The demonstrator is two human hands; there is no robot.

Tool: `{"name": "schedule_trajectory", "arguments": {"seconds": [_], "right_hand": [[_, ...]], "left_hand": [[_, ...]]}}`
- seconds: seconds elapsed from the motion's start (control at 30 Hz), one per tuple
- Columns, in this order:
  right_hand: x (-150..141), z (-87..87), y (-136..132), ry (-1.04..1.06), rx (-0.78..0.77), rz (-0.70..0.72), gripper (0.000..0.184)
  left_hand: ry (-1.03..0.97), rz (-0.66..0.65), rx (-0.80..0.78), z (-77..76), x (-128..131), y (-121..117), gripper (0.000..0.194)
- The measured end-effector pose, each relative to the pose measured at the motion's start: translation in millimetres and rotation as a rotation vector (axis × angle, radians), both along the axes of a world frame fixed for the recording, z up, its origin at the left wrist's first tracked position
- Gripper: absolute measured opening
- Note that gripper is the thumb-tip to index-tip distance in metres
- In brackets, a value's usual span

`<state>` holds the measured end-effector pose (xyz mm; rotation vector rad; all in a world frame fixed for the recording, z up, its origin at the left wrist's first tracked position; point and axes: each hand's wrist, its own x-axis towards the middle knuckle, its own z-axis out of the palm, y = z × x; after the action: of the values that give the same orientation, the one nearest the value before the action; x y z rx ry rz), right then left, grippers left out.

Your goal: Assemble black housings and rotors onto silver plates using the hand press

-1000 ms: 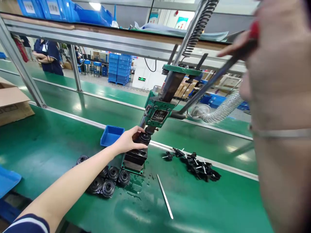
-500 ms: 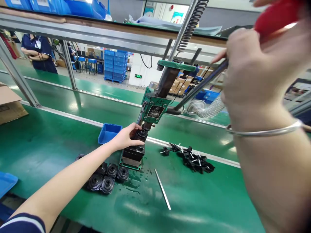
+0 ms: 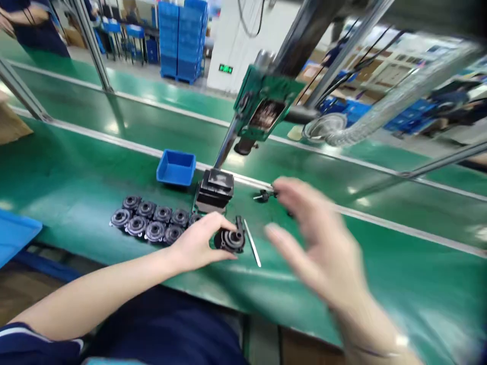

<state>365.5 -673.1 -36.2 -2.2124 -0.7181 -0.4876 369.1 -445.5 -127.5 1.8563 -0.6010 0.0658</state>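
Note:
My left hand point(image 3: 198, 243) grips a round black part point(image 3: 230, 239) and holds it low over the green bench, in front of the hand press. The press point(image 3: 262, 109) stands behind it, and its black base block point(image 3: 215, 190) has nothing on it. My right hand point(image 3: 315, 243) hovers blurred in mid-air to the right of the part, fingers spread and holding nothing. Several more round black parts point(image 3: 150, 221) lie in rows left of my left hand. A thin metal rod point(image 3: 252, 243) lies on the bench beside the held part.
A small blue tray point(image 3: 176, 167) sits behind the rows of parts, left of the press base. A small black piece point(image 3: 262, 195) lies right of the base. A ribbed hose point(image 3: 380, 109) runs at upper right. Blue crates point(image 3: 182, 35) stand far behind. Another person point(image 3: 23, 25) stands at far left.
My left hand took the black part off the press base and drew it toward me. My right hand let go of the red-handled lever and dropped to bench level. The view tilted down.

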Motion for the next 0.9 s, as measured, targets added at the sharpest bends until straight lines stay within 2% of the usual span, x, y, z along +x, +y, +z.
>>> {"name": "schedule_trajectory", "arguments": {"seconds": [0.07,0.13,0.17,0.23,0.3,0.43,0.57,0.8,0.9], "right_hand": [[-30,-71.1,1,0.322,0.026,0.032,0.06],[-55,-123.8,3,0.551,0.135,-0.012,0.063],[-63,-141.1,5,0.619,0.197,-0.041,0.062],[-74,-159.0,9,0.682,0.298,-0.076,0.061],[-79,-161.9,13,0.707,0.374,-0.072,0.061],[-81,-155.7,18,0.76,0.5,-0.05,0.06],[-82,-154.7,19,0.769,0.54,-0.026,0.061],[-80,-156.6,17,0.747,0.482,0.001,0.06],[-79,-153.3,19,0.667,0.354,-0.015,0.061]], "left_hand": [[0.067,-0.023,0.03,-32.8,-31,-9,0.048],[0.117,-0.053,0.033,-56.7,-46,-15,0.05],[0.125,-0.074,0.023,-64.0,-48,-16,0.049],[0.125,-0.126,0.001,-69.9,-45,-15,0.047],[0.124,-0.159,-0.014,-68.2,-39,-12,0.044],[0.103,-0.185,-0.029,-63.1,-35,-10,0.042],[0.071,-0.196,-0.023,-64.3,-36,-9,0.039],[0.007,-0.182,-0.039,-62.9,-35,-7,0.031],[-0.042,-0.162,0.013,-68.5,-39,-8,0.033]]}}
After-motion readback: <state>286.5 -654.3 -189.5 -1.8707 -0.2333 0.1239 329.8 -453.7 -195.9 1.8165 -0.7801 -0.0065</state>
